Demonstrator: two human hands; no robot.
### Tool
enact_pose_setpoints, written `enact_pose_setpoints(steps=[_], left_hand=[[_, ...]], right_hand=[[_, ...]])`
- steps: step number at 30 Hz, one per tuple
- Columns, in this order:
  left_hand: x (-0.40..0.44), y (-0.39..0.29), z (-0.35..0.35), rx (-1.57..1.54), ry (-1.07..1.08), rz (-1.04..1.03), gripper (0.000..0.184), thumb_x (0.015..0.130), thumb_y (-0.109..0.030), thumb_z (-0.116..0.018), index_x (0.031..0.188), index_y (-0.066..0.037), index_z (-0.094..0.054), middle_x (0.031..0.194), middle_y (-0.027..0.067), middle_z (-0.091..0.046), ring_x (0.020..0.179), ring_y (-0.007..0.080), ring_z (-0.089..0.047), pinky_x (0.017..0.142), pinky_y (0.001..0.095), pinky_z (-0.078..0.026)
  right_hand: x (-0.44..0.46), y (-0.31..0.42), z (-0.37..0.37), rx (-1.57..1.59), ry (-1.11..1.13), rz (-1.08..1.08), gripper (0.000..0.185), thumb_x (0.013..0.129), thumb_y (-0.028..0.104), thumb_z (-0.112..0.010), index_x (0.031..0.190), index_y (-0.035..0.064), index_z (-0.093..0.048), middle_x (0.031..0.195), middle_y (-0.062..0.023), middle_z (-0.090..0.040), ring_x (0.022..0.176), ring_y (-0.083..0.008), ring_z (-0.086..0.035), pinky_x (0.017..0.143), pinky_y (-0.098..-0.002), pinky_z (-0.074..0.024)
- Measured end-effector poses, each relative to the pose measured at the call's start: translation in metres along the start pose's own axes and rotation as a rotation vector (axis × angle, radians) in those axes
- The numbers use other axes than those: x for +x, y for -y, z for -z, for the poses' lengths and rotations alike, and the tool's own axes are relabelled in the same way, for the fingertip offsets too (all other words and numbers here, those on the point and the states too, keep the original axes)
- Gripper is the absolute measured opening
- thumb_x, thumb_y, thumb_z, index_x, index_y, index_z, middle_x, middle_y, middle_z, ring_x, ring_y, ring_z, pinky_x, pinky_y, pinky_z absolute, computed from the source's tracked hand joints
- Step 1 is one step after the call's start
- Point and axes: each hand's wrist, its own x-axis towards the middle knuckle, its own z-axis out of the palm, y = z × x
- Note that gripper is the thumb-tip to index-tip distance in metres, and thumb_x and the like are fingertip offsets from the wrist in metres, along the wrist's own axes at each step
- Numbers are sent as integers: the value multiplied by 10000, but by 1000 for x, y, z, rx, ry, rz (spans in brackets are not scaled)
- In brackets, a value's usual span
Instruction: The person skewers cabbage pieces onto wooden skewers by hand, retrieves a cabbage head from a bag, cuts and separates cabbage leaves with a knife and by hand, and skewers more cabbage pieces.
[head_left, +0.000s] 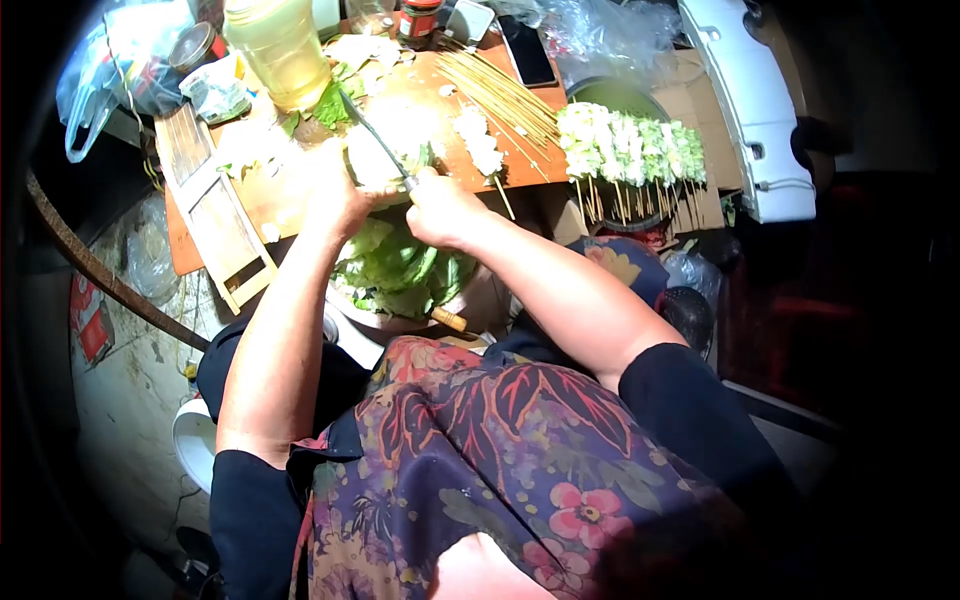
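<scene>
My right hand (438, 208) is closed round the handle of a knife (372, 130), whose blade points up and left over the wooden board (545, 95). Under and beside the blade lies pale cabbage (385, 135), washed out by glare. Against its left side rests my left hand (340, 190); the fingers are lost in the bright light. Below both hands a basin holds green cabbage leaves (400, 265). To the right of the knife, a skewer of chopped cabbage (480, 142) lies on the board.
Bare skewers (505, 90) and a phone (527, 50) lie at the back. Loaded cabbage skewers (630, 145) rest over a pot at right. A yellowish jar (280, 55), a red-labelled jar (418, 20) and a wooden slicer (212, 205) stand or lie about the board.
</scene>
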Motion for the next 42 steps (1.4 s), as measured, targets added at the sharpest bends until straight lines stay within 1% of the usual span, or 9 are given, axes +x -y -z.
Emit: enact_pose_setpoints(steps=[6,8,10,12,13,24,30,35,42], left_hand=[[12,19,-4,48,45,37,795,587,-159,-900,1204,2,-426,1048,194,-627,944,279,-629,791,373,-533],[5,20,-12,-15,42,70,811,580,-173,-905,1211,-1,-425,1072,195,-619,976,269,-618,799,373,-533],[2,2,-5,-83,34,64,814,581,-170,-904,1218,-6,-425,1088,195,-613,992,256,-612,804,371,-533],[3,4,-6,18,-1,15,811,586,-173,-902,1218,-7,-423,1083,195,-613,982,256,-614,783,363,-541],[2,-1,-3,-7,15,46,801,593,-167,-898,1218,-6,-423,1085,192,-613,982,253,-614,770,361,-545],[-7,11,-20,-468,-40,22,890,609,-149,-895,1301,0,-356,1119,163,-603,1021,242,-601,836,355,-535],[2,21,-29,-302,-135,99,860,629,-203,-887,1312,-16,-398,1038,154,-625,737,158,-642,574,238,-525],[2,0,-8,-113,-140,105,667,582,-230,-908,1123,19,-608,1018,160,-629,815,200,-633,670,288,-530],[1,-13,6,-90,-92,169,616,606,-188,-888,1124,10,-620,949,95,-628,886,186,-595,804,302,-504]], right_hand=[[13,18,20,-63,63,-29,563,782,128,-576,1271,-92,-404,1149,-298,-584,1080,-374,-598,919,-398,-483],[-11,44,69,-477,617,180,423,804,155,-493,1121,-125,-518,999,-273,-618,954,-403,-622,852,-393,-505],[-21,24,55,-347,507,115,370,804,163,-477,1001,-131,-589,998,-284,-610,943,-405,-622,839,-389,-505],[-35,13,39,-79,123,30,341,806,152,-476,956,-132,-588,986,-296,-605,936,-405,-622,831,-401,-504],[-24,9,23,-119,129,22,456,788,97,-540,1189,-106,-458,1081,-302,-610,1032,-377,-621,881,-411,-497],[-22,1,2,66,58,-136,311,856,156,-500,1106,-9,-417,1012,-272,-614,1002,-405,-609,882,-461,-474],[-24,-2,3,82,63,-122,321,854,173,-513,1110,-1,-429,1012,-255,-618,989,-384,-617,873,-449,-479],[-24,-6,-1,104,41,-110,335,844,184,-534,1098,-6,-428,979,-251,-620,959,-386,-622,858,-452,-482],[-22,-13,-4,104,15,-53,331,828,184,-550,1069,-11,-435,931,-252,-624,911,-396,-627,823,-456,-491]])
